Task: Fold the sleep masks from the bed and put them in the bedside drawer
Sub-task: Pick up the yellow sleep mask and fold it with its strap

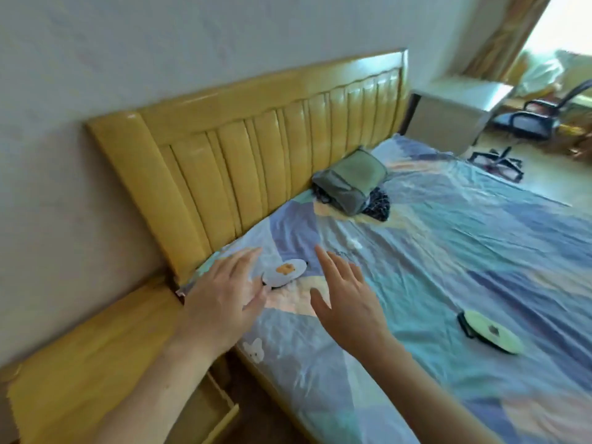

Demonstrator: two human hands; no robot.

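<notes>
A pale blue sleep mask (pixel 285 271) with an orange figure lies on the patterned bedsheet (pixel 448 251) near the headboard corner. My left hand (pixel 224 293) hovers flat just left of it, fingers spread, the fingertips at the mask's edge. My right hand (pixel 346 299) is open to the right of the mask, not touching it. A second, light green sleep mask (pixel 491 331) with a black strap lies further right on the bed. The wooden bedside drawer (pixel 208 408) stands pulled open at the lower left, below my left forearm.
A yellow wooden headboard (pixel 256 139) runs along the wall. A grey-green bag (pixel 350 179) over a dark patterned cloth sits against it. The wooden bedside table top (pixel 89 357) is at the left. A grey cabinet (pixel 455 110) and an office chair (pixel 538 116) stand beyond the bed.
</notes>
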